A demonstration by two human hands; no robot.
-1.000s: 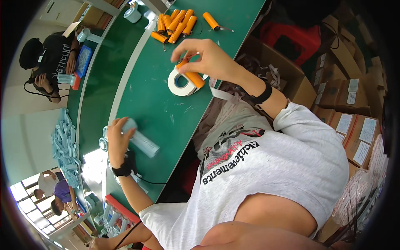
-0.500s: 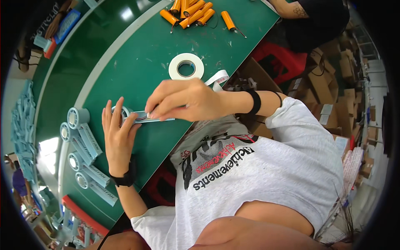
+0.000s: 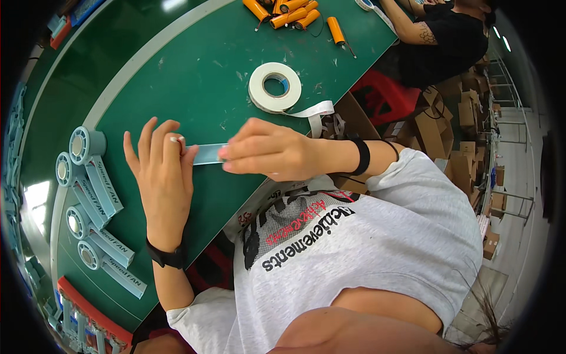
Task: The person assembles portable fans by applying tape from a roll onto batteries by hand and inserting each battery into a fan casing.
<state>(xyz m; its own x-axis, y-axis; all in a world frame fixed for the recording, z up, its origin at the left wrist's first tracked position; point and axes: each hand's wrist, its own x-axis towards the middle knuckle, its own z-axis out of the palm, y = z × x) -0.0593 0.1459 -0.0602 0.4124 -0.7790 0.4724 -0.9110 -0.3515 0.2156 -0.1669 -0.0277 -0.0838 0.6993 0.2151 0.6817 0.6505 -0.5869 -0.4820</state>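
Between my hands is a light-blue fan handle shell (image 3: 209,154), its near face shallow and trough-like. My left hand (image 3: 163,177) holds its left end by thumb and fingertips, with the outer fingers spread; that end is hidden behind the hand. A small white bit (image 3: 174,139) shows by a left fingertip; I cannot tell what it is. Over the shell's right end, my right hand (image 3: 274,154) has its fingers bent together, slightly blurred, and they appear to grip that end. Beyond the right hand lies a white tape roll (image 3: 257,88), with a loose tape strip (image 3: 312,111) over the table edge.
Several light-blue handheld fans (image 3: 101,189) lie at the left of the green table (image 3: 194,76). Orange cylindrical batteries (image 3: 289,19) with wires are piled at the far side; one battery (image 3: 336,30) lies apart. A person (image 3: 439,41) sits at the far right, beside a red stool (image 3: 386,97).
My right hand has moved from above the shell's middle to its right end. The shell is turned, and the round fan end seen before is now hidden. The whole view has shifted slightly.
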